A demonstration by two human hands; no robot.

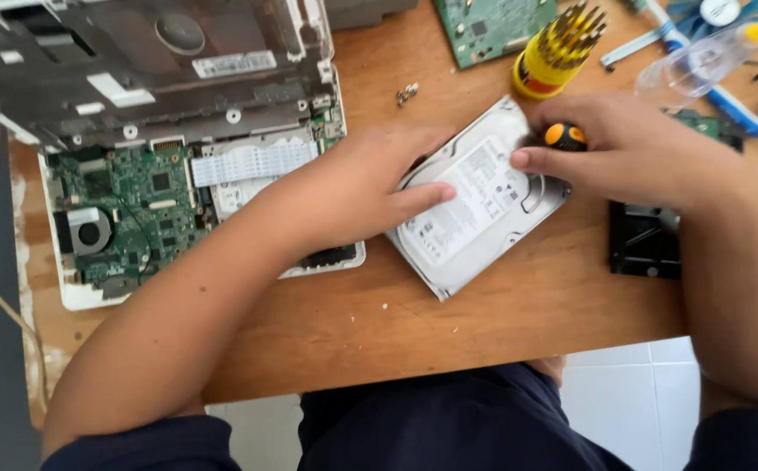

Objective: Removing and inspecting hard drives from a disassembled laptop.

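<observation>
I have only one view, from the head camera. It looks steeply down, from close, on the wooden table (484, 323), whose near edge crosses the lower part of the frame above the person's lap.

On a wooden table (518, 305) lies a silver hard drive (475, 205), label side up and turned at an angle. The left hand (353, 187) rests flat on its left edge, fingers spread over the casing. The right hand (623, 148) grips a small screwdriver (564, 135) with an orange and black handle at the drive's upper right corner. Left of the drive sits an opened laptop (135, 209) with its green circuit board bare. A yellow bit holder (558, 52) stands behind the drive.
</observation>
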